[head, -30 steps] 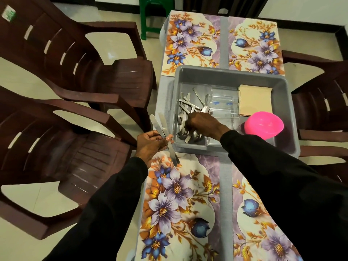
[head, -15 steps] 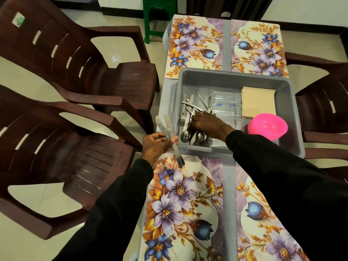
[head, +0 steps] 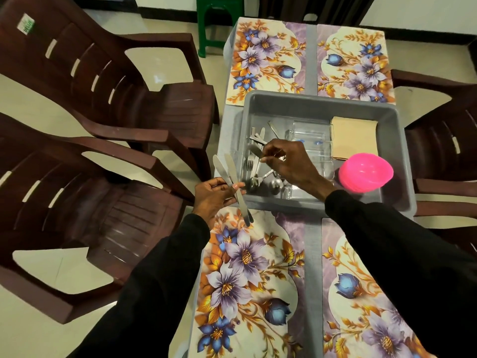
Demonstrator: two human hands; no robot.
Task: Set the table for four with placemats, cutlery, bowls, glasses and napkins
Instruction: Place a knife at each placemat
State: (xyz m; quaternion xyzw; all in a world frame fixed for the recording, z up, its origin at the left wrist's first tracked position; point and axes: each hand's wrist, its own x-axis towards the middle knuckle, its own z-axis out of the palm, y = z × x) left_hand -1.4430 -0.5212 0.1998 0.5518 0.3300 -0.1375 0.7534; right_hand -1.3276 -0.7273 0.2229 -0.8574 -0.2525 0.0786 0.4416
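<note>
Home dining area. Small tabletop (head: 311,60) covered with floral placemats (head: 265,60), dark brown moulded plastic armchairs (head: 108,81) on both sides, glossy cream tiled floor (head: 31,319), white wall (head: 413,9) with dark skirting (head: 165,18), green plastic stool (head: 219,11) at the far end. Grey plastic tub (head: 320,104) on the tabletop holds cutlery (head: 258,161), folded napkins (head: 355,138), pink bowl (head: 365,171): ordinary household tableware.

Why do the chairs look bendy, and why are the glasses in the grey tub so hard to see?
Head view: the wide-angle lens bows the chairs near the edges; the clear glasses nearly vanish against the grey tub, showing only faint glints; the knives in the left hand shine; the knife pinched by the right hand looks slightly soft.
</note>
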